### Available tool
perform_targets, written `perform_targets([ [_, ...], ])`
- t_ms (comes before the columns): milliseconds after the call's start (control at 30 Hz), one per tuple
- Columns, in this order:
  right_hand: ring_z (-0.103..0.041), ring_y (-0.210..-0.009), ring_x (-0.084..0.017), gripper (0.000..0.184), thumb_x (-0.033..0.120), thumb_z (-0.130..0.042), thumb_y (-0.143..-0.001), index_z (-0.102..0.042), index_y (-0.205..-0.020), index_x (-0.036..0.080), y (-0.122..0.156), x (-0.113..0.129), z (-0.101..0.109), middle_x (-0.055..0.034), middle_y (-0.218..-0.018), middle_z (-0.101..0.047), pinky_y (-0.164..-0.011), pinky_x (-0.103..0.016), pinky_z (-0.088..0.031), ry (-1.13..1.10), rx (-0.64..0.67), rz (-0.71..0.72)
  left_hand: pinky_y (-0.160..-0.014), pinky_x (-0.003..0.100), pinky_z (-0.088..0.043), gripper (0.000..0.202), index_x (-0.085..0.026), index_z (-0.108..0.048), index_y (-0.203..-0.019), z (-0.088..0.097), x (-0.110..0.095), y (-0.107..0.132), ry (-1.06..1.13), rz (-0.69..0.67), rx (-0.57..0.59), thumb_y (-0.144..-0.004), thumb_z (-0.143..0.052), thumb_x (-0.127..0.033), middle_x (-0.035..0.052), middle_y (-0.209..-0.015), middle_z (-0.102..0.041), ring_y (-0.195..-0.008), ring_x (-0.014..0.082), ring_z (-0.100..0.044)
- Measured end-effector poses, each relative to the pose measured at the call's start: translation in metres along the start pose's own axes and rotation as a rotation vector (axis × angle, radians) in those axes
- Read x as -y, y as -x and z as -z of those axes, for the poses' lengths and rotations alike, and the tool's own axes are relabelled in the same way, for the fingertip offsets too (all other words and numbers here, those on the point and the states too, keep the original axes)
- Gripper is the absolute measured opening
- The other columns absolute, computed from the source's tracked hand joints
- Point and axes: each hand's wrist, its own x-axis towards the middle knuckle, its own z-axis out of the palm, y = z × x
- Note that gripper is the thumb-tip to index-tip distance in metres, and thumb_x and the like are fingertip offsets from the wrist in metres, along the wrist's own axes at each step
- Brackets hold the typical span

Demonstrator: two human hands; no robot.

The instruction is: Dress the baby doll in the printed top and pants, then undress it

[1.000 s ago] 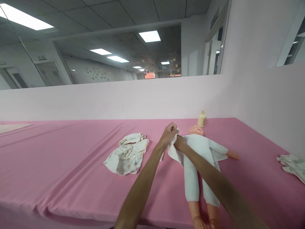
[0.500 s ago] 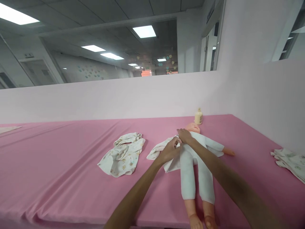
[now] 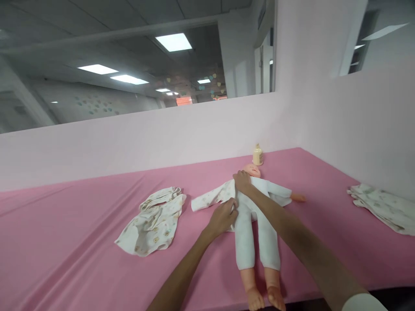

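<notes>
Doll (image 3: 245,216) partly behind right hand (image 3: 243,181)

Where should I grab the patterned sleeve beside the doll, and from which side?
Probably pinch the patterned sleeve at its cuff, coming from your left: it lies stretched out that way from the doll, its outer end uncovered, while the left hand and right hand crowd its inner end.

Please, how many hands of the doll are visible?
1: a doll's hand, at the end of the white sleeve on the picture's right side. The other may be hidden inside the patterned sleeve.
</notes>
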Motion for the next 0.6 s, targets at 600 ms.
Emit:
perform_targets([
  [600,-0.054,-0.069,-0.018,0.026,0.021,-0.038,-0.087,-0.057,-0.069,0.018,0.186,-0.203,-0.021,-0.0078,-0.077,-0.062,-0.061,-0.028,-0.035,-0.310,-0.166,-0.609,-0.097,0.036,-0.037,0.030,-0.019,-0.055,-0.115,-0.033,-0.098,-0.107,-0.313,-0.426,0.128,-0.086,-0.048,-0.021,0.0102,-0.121,-0.057,-0.114,0.0256,-0.051],
])
